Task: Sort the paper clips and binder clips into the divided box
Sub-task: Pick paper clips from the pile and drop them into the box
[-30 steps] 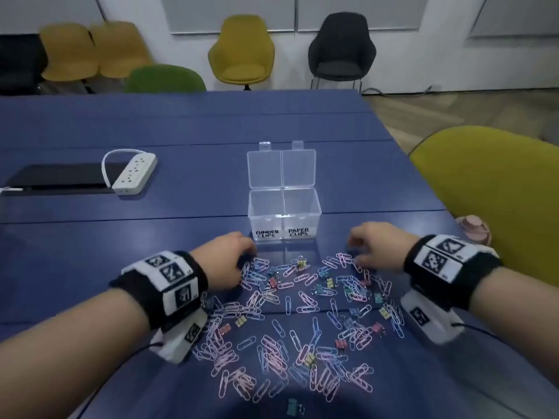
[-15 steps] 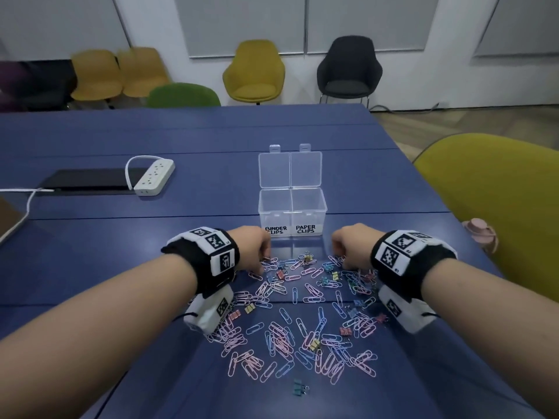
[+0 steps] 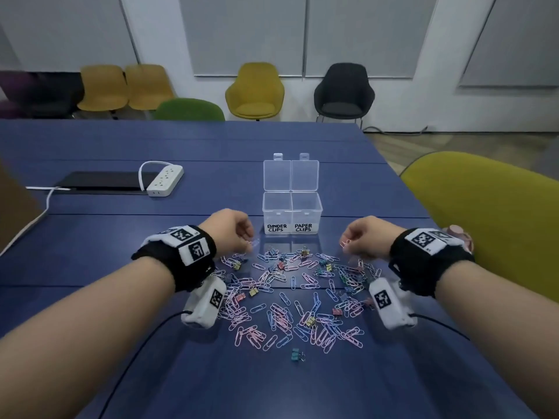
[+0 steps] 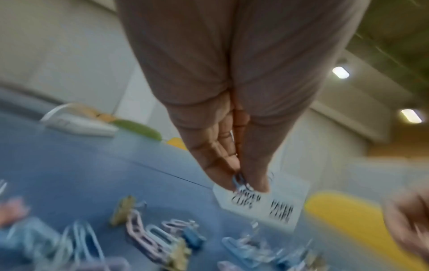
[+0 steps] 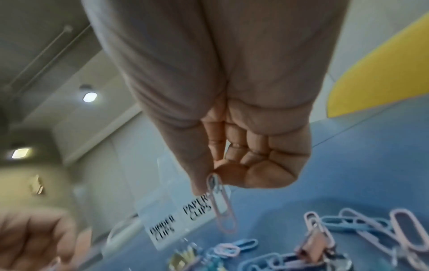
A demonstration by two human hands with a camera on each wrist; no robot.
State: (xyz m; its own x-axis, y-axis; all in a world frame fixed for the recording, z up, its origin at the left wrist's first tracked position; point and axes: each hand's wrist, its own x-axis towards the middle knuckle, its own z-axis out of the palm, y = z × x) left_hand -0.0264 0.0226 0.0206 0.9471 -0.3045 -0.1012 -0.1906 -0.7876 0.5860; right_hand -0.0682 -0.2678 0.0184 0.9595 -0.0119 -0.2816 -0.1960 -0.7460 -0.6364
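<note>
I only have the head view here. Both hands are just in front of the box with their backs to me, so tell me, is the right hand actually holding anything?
Observer: Yes. The right wrist view shows the right hand pinching a pink paper clip that hangs below its fingertips.
Operator: And the left hand?
Observer: In the left wrist view the left hand pinches a small blue clip at its fingertips; blur hides which kind.
Operator: Is either one over the box yet?
Observer: No. In the right wrist view the divided box, with its PAPER CLIPS label, sits beyond the hanging clip.
</note>
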